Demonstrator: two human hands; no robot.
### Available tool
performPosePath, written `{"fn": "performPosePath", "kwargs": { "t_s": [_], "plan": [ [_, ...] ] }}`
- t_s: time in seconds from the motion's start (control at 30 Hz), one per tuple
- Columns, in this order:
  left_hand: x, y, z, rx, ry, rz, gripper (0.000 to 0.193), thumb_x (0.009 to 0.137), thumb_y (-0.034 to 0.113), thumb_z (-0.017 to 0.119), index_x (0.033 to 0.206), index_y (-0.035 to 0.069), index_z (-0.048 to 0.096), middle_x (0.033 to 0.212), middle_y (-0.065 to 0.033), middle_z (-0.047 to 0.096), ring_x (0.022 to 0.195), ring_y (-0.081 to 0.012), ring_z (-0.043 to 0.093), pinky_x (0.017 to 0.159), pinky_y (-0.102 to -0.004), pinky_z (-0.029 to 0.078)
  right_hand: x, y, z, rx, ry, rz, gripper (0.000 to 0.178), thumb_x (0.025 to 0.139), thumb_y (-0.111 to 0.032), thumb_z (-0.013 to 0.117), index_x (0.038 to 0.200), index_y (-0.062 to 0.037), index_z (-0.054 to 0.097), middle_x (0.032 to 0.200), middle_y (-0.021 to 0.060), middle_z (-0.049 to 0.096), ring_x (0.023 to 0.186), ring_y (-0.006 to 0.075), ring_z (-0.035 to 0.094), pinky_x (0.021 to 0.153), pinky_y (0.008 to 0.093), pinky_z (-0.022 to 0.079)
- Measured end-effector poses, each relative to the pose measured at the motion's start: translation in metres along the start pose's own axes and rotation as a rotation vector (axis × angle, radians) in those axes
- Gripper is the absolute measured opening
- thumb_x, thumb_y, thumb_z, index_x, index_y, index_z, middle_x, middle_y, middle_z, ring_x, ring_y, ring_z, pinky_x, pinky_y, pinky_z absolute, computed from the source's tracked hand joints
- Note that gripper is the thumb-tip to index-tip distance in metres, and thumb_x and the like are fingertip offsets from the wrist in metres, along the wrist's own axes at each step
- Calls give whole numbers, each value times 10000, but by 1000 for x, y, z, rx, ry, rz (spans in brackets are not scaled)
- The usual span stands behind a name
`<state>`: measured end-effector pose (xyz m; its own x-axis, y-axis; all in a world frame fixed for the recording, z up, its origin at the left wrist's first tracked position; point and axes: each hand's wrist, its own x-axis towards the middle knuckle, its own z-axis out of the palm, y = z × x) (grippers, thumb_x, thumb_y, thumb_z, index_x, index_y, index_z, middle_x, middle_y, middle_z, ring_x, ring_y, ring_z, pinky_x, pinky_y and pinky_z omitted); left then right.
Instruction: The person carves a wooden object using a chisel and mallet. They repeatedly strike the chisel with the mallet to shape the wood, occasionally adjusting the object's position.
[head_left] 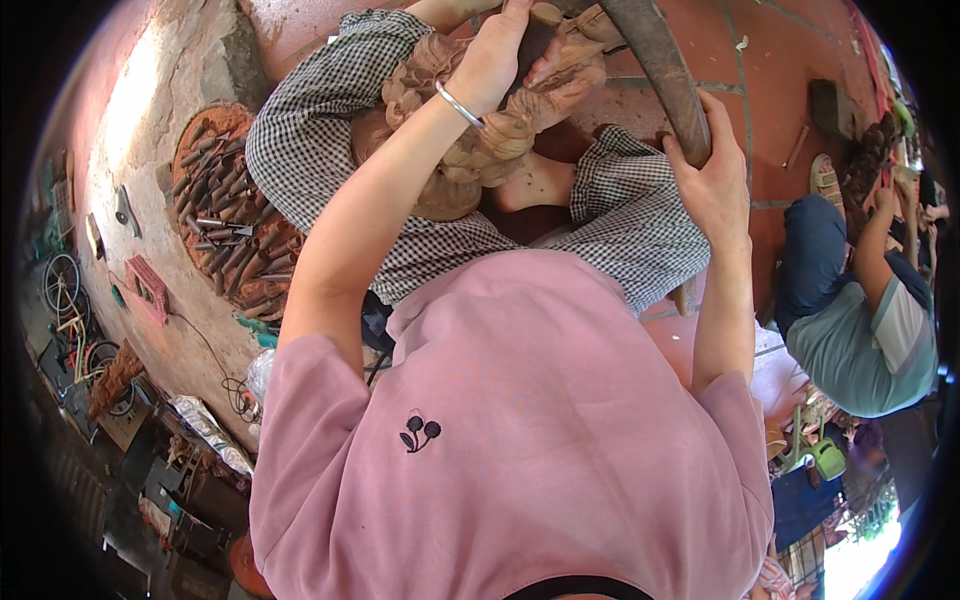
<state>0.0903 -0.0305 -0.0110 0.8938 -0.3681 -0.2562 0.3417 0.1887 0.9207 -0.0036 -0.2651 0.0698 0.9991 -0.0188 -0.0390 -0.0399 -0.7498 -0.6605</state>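
My left hand (490, 65), with a silver bangle at the wrist, is closed round the dark wooden handle (537, 45) of a chisel-like tool. The handle's round pale end points up and its working tip is hidden. Under that hand lies a brown wood carving (478, 150) with rounded, curling relief, held between my legs in checked trousers. At the right, my right hand (715, 175) grips the lower end of a long, curved, dark wooden bar (660, 70). The bar's other end runs out of the top of the picture.
My bare foot (535, 185) rests beside the carving. At the left, a round tray (185, 160) holds many wood-handled carving tools, near a pink basket (147, 290). Another person (850, 330) sits at the right on the red tiled floor (790, 230). A wooden block (827, 108) lies beyond.
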Motion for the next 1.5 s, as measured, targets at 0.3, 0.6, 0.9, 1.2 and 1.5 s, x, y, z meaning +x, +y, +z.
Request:
{"fn": "performPosePath", "kwargs": {
  "t_s": [0.3,0.6,0.9,1.2,1.5],
  "plan": [
    [5,-1,-1,-218,-5,-87,625,1012,577,294,753,79,570,526,4,462,427,-111,423,401,-246,309,5,-5,-1,29,58,-11,497,850,-90,679,1311,-48,498,1160,156,651,1076,267,640,892,355,495],
    [14,1,4,-348,89,-173,540,1010,549,355,823,91,570,563,1,487,405,-116,414,378,-239,308,13,-1,-1,-262,32,-83,547,788,-103,691,1299,-117,496,1113,170,655,1050,387,613,852,442,499],
    [20,30,10,-396,225,-359,423,1024,466,405,1058,75,564,744,11,590,583,-96,521,487,-233,408,18,-9,-6,-168,17,7,578,762,-55,669,1305,-121,485,1149,142,647,1058,380,607,859,455,496],
    [22,-20,-10,-267,70,-154,447,1029,475,387,1087,82,591,733,27,561,600,-56,491,504,-215,378,23,-3,-2,-67,78,25,569,768,-70,626,1317,-142,491,1160,150,643,1070,379,603,877,465,488],
    [20,-19,-4,16,-88,-41,551,1047,472,302,836,79,625,629,29,517,551,-65,465,498,-229,351,16,-6,-6,-196,-27,-5,543,774,-66,627,1295,-159,507,1116,148,660,1055,382,607,861,465,488]
  ]
}}
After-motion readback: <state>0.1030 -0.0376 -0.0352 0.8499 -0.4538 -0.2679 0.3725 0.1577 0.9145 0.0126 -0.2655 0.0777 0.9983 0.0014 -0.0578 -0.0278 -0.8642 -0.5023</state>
